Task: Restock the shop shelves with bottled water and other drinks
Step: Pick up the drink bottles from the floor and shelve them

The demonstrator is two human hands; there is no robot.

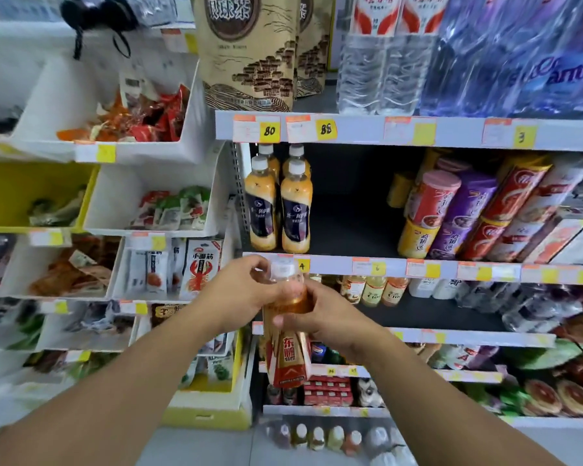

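Both hands hold one amber plastic drink bottle with a red-and-gold label, upright before the grey metal shelves. Left hand pinches near its white cap; right hand grips the body.

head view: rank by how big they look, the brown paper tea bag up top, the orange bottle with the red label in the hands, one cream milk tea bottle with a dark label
1. brown paper tea bag, cut off by the frame's top edge
2. orange bottle with the red label, though nearness to the camera inflates it
3. cream milk tea bottle with a dark label
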